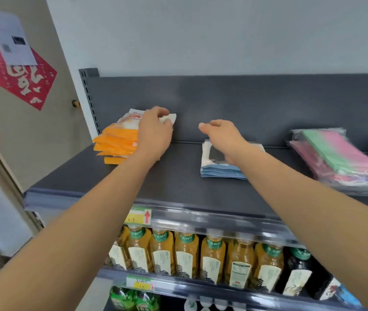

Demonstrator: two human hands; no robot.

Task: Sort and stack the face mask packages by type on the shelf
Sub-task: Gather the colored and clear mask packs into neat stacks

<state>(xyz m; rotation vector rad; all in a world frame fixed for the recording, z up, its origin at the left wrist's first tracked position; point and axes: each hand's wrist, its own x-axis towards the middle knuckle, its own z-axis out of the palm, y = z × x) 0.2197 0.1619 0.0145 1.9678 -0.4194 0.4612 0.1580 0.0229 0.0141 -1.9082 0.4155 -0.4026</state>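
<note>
The left hand is gripping the glossy orange-and-white top package on the orange stack; the right hand is hovering relaxed, empty, over the blue stack.

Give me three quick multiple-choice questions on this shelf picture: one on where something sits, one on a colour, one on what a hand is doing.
1. Where on the top shelf is the orange stack?
A left end
B middle
C right end

2. What colour are the edges of the middle stack?
A pink
B blue
C orange

3. The right hand is:
A gripping a bottle
B empty, fingers loose
C pinching a pack

Answers:
1 A: the other stacks lie to its right.
2 B: its layered edges are blue.
3 B: nothing sits between its fingers.
</note>
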